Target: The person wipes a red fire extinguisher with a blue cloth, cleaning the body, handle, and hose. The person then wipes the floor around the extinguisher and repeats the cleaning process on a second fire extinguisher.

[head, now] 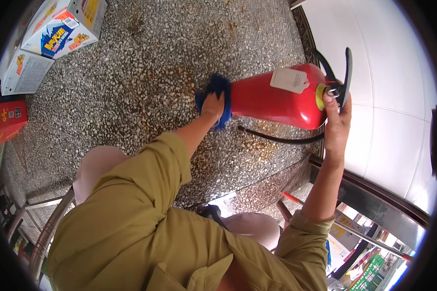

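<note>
A red fire extinguisher [276, 98] lies across the view, its base to the left and its valve end towards the white wall. My right hand [337, 127] grips it at the neck, by the yellow collar [319, 96] and the black squeeze handle [347, 72]. A blank-looking white tag [289, 80] rests on the cylinder. Below the cylinder curves the black hose [276, 139], its end free. At the base, my left hand [213, 104] presses a bunched blue cloth [218, 85]. Whether the cylinder touches the floor cannot be told.
Speckled terrazzo floor [160, 72] with rusty stains spreads around. Printed cartons [65, 29] stand at upper left, with a red box [7, 122] below them. White wall tiles [393, 127] rise on the right. A metal chair frame [52, 222] is at lower left; packages [367, 272] lie at lower right.
</note>
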Action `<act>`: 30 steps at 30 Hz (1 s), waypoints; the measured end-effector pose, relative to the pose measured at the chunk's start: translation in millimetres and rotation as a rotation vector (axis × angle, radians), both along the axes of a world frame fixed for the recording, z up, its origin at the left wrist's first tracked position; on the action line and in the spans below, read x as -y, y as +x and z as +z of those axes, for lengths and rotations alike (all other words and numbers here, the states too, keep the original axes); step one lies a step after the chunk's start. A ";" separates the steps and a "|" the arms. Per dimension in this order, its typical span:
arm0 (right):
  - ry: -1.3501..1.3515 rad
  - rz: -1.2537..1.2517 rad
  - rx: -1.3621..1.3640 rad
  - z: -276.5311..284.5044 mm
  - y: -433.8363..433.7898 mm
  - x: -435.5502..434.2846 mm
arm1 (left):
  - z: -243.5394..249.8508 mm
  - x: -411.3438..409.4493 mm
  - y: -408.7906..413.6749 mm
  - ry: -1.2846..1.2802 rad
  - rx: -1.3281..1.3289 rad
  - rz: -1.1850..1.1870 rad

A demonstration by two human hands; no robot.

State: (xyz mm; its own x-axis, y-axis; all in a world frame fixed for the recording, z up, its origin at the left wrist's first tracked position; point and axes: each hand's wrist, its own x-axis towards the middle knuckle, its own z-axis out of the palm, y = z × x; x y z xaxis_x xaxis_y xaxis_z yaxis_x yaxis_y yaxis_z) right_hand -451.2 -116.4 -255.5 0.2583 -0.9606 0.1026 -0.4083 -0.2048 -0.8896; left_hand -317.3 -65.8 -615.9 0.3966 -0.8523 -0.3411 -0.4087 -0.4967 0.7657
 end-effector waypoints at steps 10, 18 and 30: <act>0.061 -0.026 0.072 6.9 4.7 7.4 | 129.3 100.5 46.3 -0.261 -0.932 -0.138; 0.011 -0.099 -0.021 9.7 7.4 -3.2 | 38.0 107.6 44.1 0.107 -0.685 -0.380; 0.077 -0.184 0.104 18.5 13.9 -7.9 | 125.8 -30.4 -59.7 0.378 -1.654 0.298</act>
